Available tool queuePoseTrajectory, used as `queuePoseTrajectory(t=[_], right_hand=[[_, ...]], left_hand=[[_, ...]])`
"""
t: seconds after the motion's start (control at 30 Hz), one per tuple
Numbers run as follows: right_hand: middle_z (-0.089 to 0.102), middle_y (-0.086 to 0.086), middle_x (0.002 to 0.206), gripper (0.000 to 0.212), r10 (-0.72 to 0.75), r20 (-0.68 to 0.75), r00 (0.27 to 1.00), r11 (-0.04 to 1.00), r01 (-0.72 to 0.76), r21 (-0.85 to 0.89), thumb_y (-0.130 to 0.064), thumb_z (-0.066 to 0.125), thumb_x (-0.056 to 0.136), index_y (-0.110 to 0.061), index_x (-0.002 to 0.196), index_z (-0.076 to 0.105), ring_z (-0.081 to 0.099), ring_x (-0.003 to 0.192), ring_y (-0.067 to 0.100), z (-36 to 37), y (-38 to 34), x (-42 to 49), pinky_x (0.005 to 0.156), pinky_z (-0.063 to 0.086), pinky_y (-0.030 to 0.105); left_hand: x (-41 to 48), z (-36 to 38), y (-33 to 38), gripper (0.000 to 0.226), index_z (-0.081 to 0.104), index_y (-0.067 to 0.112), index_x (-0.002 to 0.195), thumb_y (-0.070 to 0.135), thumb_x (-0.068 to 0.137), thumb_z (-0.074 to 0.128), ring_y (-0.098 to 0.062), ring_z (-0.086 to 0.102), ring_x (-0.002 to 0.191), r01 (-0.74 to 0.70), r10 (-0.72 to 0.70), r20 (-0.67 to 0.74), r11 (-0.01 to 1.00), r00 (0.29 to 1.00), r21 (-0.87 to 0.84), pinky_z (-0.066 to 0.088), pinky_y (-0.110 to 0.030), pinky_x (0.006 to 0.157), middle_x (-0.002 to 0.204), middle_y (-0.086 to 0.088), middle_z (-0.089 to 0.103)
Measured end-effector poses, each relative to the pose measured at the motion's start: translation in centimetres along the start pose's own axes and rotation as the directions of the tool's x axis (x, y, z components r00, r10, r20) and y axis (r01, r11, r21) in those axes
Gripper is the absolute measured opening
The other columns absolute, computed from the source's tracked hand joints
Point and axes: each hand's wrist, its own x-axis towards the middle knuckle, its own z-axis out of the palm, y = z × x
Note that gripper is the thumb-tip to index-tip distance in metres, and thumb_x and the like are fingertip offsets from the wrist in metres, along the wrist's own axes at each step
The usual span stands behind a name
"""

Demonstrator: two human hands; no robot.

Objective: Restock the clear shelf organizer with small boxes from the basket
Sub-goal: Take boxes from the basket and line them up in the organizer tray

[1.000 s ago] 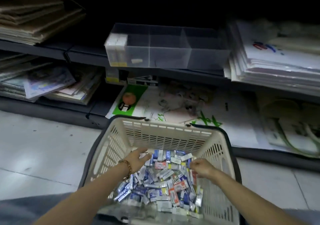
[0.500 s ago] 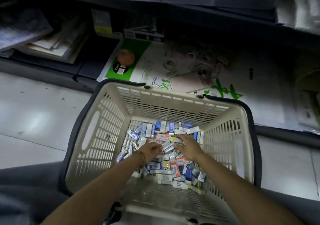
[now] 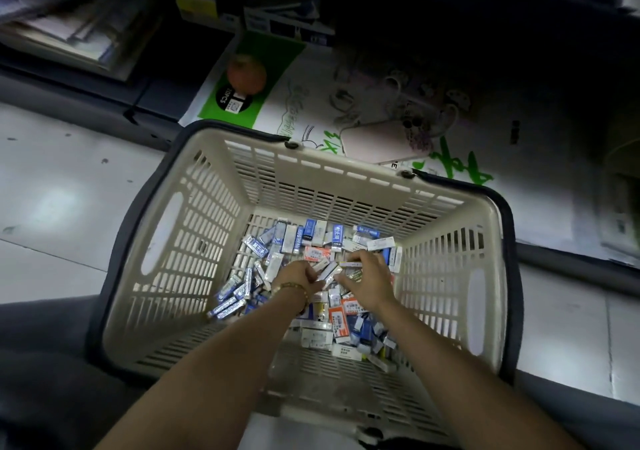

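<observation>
**While Both Hands Are in the Pile, Gather a Tidy Handful**

Because the small boxes [image 3: 313, 241] lie jumbled on the bottom of the basket [image 3: 214, 158], with blue, white and orange ones crossing each other, I judge the step in hand to be gathering a handful. Doing it well means squaring them up before lifting.

My left hand [image 3: 298, 278] has its fingers curled round pale boxes at the middle of the heap. My right hand [image 3: 367, 283], just beside it, pinches a flat pale box between thumb and fingers. The two hands nearly meet over the same spot.

I'd line up the long edges, stack like with like, and close firmly on the narrow sides so that none slips back into the pile. Cartons like these are probably light and slick, so an overfull handful is the risk.

The clear shelf organizer is out of view, so I cannot say how full it is.

A beaded bracelet [image 3: 291, 288] sits on my left wrist. Pale floor [image 3: 52, 207] lies around the basket. Beyond its far rim is a printed sheet [image 3: 277, 65] with a green corner, and a pink phone-like slab [image 3: 375, 141] rests on it.
</observation>
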Motion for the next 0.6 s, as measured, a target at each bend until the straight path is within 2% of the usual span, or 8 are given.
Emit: queuePoseTrajectory(t=[0.07,0.13,0.2,0.27,0.3,0.37,0.47,0.6], right_hand=[[0.047,0.005,0.131,0.054,0.017,0.052,0.999,0.996,-0.012,-0.092,-0.042,0.069,0.08,-0.02,0.127,0.053,0.037,0.128,0.023,-0.3,0.1,0.3,0.103,0.033,0.033],[0.05,0.009,0.13,0.05,0.015,0.108,0.994,0.993,-0.002,-0.12,-0.038,0.067,0.083,-0.016,0.127,0.057,0.037,0.129,0.025,-0.9,0.1,0.9,0.106,0.033,0.035],[0.056,0.013,0.122,0.036,0.014,0.129,0.992,1.0,-0.015,0.006,-0.025,0.068,0.085,-0.008,0.117,0.065,0.047,0.12,0.027,-1.7,0.1,1.2,0.102,0.038,0.034],[0.061,0.015,0.113,0.027,0.032,0.135,0.99,0.985,-0.054,0.163,-0.017,0.065,0.088,-0.001,0.11,0.067,0.055,0.109,0.028,-2.5,0.3,1.1,0.097,0.043,0.036],[0.064,0.015,0.108,0.026,0.05,0.123,0.991,0.965,-0.08,0.25,-0.016,0.063,0.089,0.001,0.108,0.066,0.059,0.103,0.028,-2.9,0.3,0.9,0.094,0.046,0.036],[0.067,0.013,0.101,0.027,0.101,0.086,0.991,0.896,-0.128,0.425,-0.019,0.058,0.092,0.0,0.11,0.063,0.064,0.089,0.023,-3.9,-0.3,0.6,0.08,0.052,0.03],[0.067,0.004,0.089,0.031,0.146,0.083,0.986,0.801,-0.167,0.574,-0.019,0.053,0.095,-0.004,0.121,0.057,0.059,0.065,0.013,-5.5,-2.3,0.5,0.059,0.048,0.023],[0.06,0.004,0.081,0.03,0.036,0.13,0.991,0.861,-0.097,0.499,-0.008,0.046,0.097,-0.002,0.126,0.051,0.055,0.065,0.014,-7.7,-5.9,0.4,0.07,0.048,0.029]], left_hand=[[0.0,-0.1,-0.1,0.014,0.058,0.017,0.086,0.027,0.084,0.067,-0.018,0.061,0.095,0.001,-0.001,-0.014,1.0,1.0,0.011,0.049,-0.028,0.085,0.096,-0.003,0.066],[-0.1,-0.3,-0.3,0.012,0.062,0.014,0.091,0.024,0.086,0.065,-0.019,0.062,0.093,-0.007,0.007,-0.027,1.0,1.0,-0.019,0.052,-0.032,0.085,0.097,-0.003,0.067],[-0.3,-0.7,-0.3,0.004,0.062,0.012,0.091,0.015,0.088,0.06,-0.015,0.062,0.084,-0.03,0.023,-0.045,0.987,0.999,-0.157,0.054,-0.025,0.075,0.094,-0.003,0.065],[-0.7,-1.3,-0.1,0.007,0.054,0.013,0.088,0.008,0.092,0.051,-0.009,0.054,0.067,-0.068,0.047,-0.084,0.959,0.995,-0.274,0.048,-0.013,0.051,0.083,-0.001,0.058],[-1.0,-1.7,0.0,0.012,0.047,0.013,0.084,0.007,0.094,0.046,-0.006,0.049,0.06,-0.077,0.051,-0.082,0.933,0.995,-0.352,0.045,-0.016,0.042,0.078,-0.001,0.054],[-1.5,-2.5,0.0,0.019,0.038,0.015,0.08,0.007,0.097,0.039,-0.004,0.05,0.055,-0.077,0.073,-0.027,0.879,0.997,-0.47,0.042,-0.017,0.036,0.076,-0.002,0.054],[-2.2,-3.8,-0.4,0.007,0.04,0.012,0.094,0.018,0.098,0.042,-0.016,0.056,0.062,-0.083,0.097,0.008,0.89,0.995,-0.449,0.046,-0.026,0.053,0.073,-0.002,0.06],[-2.9,-5.9,-0.1,0.013,0.046,0.017,0.086,0.026,0.093,0.053,-0.017,0.054,0.06,-0.161,0.135,-0.087,0.853,0.987,-0.496,0.05,-0.026,0.055,0.074,-0.003,0.057]])
